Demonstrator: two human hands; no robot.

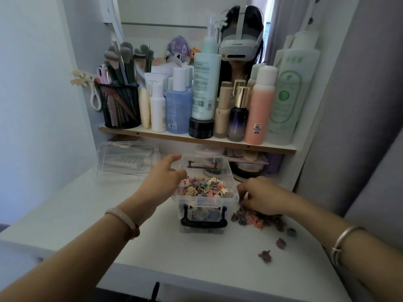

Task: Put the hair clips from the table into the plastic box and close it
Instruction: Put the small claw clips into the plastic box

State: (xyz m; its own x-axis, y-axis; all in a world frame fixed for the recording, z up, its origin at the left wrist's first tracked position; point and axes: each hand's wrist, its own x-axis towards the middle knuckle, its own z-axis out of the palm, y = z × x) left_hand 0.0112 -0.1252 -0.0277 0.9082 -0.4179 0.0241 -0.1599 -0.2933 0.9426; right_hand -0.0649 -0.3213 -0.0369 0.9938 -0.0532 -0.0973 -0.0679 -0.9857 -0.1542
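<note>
Hair clips, small pastel plastic claws (257, 219), lie heaped at centre right of the head view, just beside the clear plastic box (205, 203), already heaped to its rim. Your right hand (259, 198) curls over the heap; whether it grips any I cannot tell. Your left hand (165, 177) rests loosely open at the box's edge. Overfill it and clips may spill or block the raised lid (207, 164).

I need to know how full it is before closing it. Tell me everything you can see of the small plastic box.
The plastic box is small, clear and rectangular, standing upright on the white table. Its lid is open, tilted back. A black handle latch hangs on its front wall. Pastel hair clips heap to the rim. The left hand rests at its left edge; the right hand is beside its right wall.
</note>
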